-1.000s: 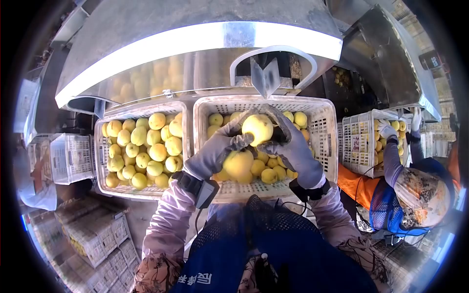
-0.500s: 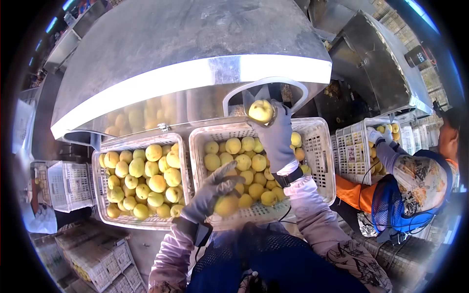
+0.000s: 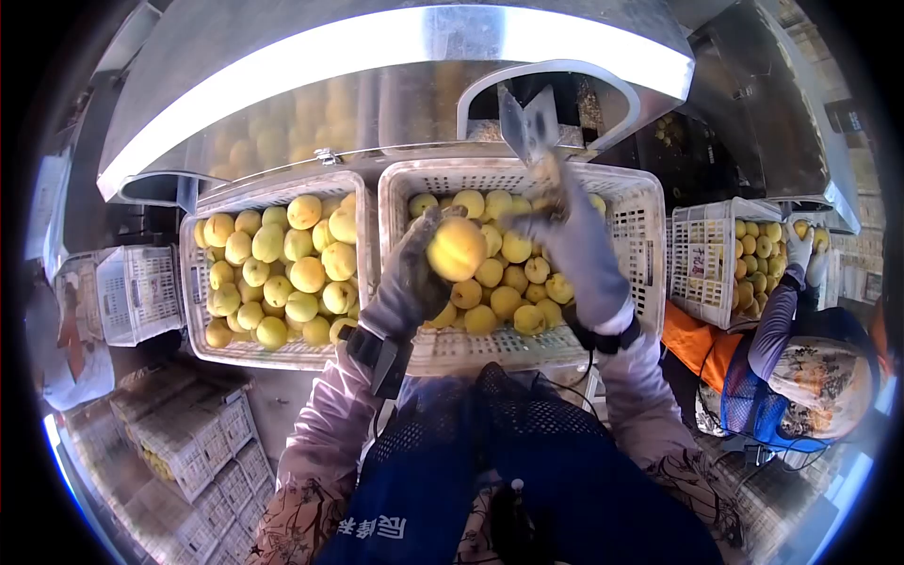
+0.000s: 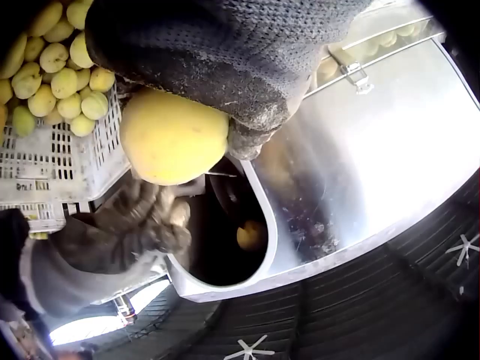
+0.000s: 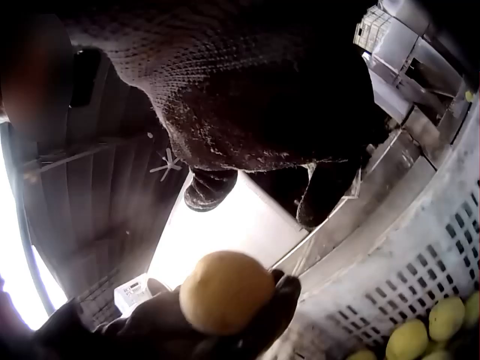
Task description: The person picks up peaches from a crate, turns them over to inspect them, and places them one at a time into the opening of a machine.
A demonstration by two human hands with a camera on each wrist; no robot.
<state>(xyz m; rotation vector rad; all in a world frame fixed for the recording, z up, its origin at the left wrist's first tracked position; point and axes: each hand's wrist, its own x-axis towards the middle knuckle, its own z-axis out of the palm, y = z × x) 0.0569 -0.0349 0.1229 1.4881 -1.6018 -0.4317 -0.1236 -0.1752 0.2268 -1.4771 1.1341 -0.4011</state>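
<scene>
My left hand (image 3: 407, 282) grips a yellow fruit (image 3: 457, 249), digits curled round its side. Fruit is held up over the middle crate (image 3: 642, 250), toward 9 o'clock from that crate's centre. My right hand (image 3: 586, 259) is apart from it at 3 o'clock, fingers loosely bent; right wrist view shows two digits hanging apart.

Second full crate (image 3: 193, 315) at 9 o'clock, metal machine (image 3: 395, 42) at 12, V-shaped plate (image 3: 529, 122) at 1, another person (image 3: 815, 381) between 3 and 4 with hands at a side crate (image 3: 702, 259).

Only left wrist view looks into the chute mouth (image 4: 273, 217), where a small yellow piece (image 4: 252, 235) sits; can't tell if whole. Right wrist view gives the fruit's other side, seated against my dark glove.

Head view blurs the fruit and my right fingertips. Glove covers the fruit's top edge in left wrist view; right wrist picture is dark, my right palm hard to read. Fruit is nearly round, maybe slightly longer 9-to-3 in left wrist view. Stem end: can't tell which way it points.
</scene>
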